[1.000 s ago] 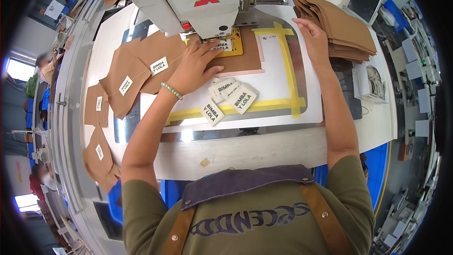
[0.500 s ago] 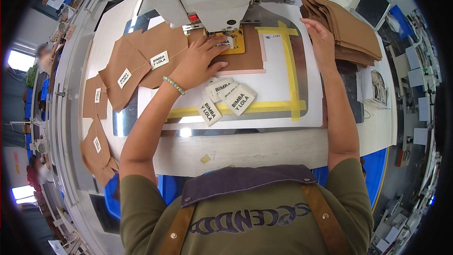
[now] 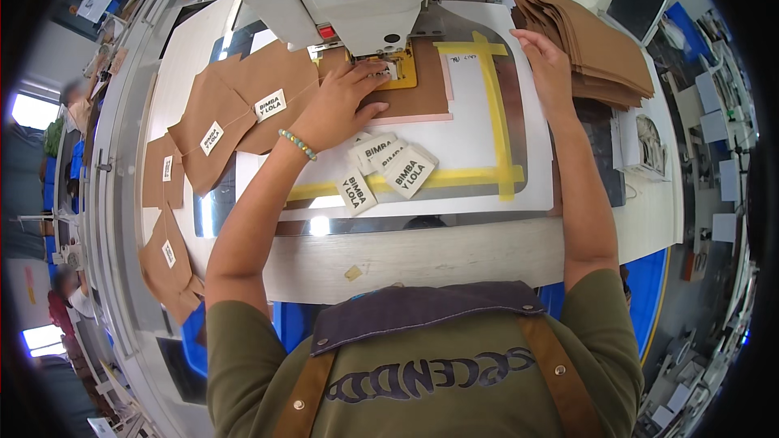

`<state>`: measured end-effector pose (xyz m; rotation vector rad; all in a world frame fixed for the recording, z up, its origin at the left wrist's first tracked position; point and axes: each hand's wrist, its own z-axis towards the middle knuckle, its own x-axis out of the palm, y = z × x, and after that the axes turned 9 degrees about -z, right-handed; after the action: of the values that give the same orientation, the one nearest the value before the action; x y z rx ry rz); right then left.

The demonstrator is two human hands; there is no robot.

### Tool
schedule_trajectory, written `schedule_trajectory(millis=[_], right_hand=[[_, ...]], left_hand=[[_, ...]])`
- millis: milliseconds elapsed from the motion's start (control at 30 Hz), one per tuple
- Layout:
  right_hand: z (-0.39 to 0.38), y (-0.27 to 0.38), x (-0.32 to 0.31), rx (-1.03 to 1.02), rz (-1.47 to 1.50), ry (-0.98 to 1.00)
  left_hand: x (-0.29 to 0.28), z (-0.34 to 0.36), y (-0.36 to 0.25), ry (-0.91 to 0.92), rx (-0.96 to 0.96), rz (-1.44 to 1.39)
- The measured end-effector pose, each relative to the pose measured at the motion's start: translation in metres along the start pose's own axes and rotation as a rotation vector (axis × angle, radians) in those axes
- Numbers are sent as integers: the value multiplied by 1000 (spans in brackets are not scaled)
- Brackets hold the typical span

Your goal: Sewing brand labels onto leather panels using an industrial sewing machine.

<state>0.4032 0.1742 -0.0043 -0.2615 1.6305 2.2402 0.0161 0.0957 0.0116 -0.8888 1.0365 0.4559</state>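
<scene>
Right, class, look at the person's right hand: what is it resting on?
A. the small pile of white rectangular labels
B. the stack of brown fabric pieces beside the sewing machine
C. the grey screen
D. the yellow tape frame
B: the right hand lies at the edge of the stack of brown fabric pieces, apart from the white rectangular labels.
</scene>
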Motion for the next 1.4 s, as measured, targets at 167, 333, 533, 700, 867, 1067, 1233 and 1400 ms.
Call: schedule_trajectory(millis=[167,333,533,700,867,1067,1233,1400], right_hand=[[-5,5,1,10,17,-6],[-4,5,-5,29,-132,81],[-25,27,20,-266,-226,283],[-53,58,46,-566,-656,514],[-54,69,53,-562,-896,616],[-60,68,55,-612,-928,588],[-63,89,34,-528,-1044,679],[-72,82,16,-585,-1049,584]], left_hand=[[0,8,3,24,-79,-44],[-2,8,14,-23,-16,-11],[-5,-17,39,-103,-121,-96],[-27,-31,48,-76,-154,-199],[-27,-37,54,-74,-126,-212],[-21,-34,58,-99,-161,-260],[-17,-23,47,-71,-67,-249],[-3,-10,29,-57,-38,-220]])
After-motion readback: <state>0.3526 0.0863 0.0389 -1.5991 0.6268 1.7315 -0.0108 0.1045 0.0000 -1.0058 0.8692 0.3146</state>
